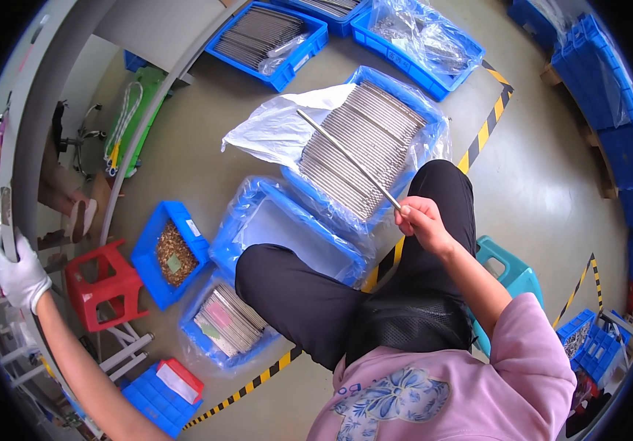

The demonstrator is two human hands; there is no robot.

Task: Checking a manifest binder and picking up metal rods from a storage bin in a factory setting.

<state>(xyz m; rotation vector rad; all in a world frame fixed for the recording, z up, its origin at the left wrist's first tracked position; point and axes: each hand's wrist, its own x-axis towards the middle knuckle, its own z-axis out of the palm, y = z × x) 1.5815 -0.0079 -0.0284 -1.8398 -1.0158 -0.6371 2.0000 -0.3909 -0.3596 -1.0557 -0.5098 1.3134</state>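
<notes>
My right hand (421, 221), bare, pinches one end of a thin metal rod (349, 156). The rod slants up and left over a blue crate (422, 110) lined with plastic, which holds rows of similar metal rods (364, 140). A white plastic sheet (276, 128) hangs over that crate's left side. At the far left, my left hand (19, 273) wears a white glove and is closed round the edge of a grey workbench (9, 228); part of its fingers is hidden. Between my knees and the rod crate sits another plastic-lined blue crate (287, 228).
A blue bin of small brass-coloured parts (175, 253) stands beside a red stool (103, 285). Near my left knee, a lined blue crate (206, 342) holds more rods. Further blue crates (309, 55) stand ahead. A teal stool (511, 268) is under me. Another person's legs (59, 184) show at left.
</notes>
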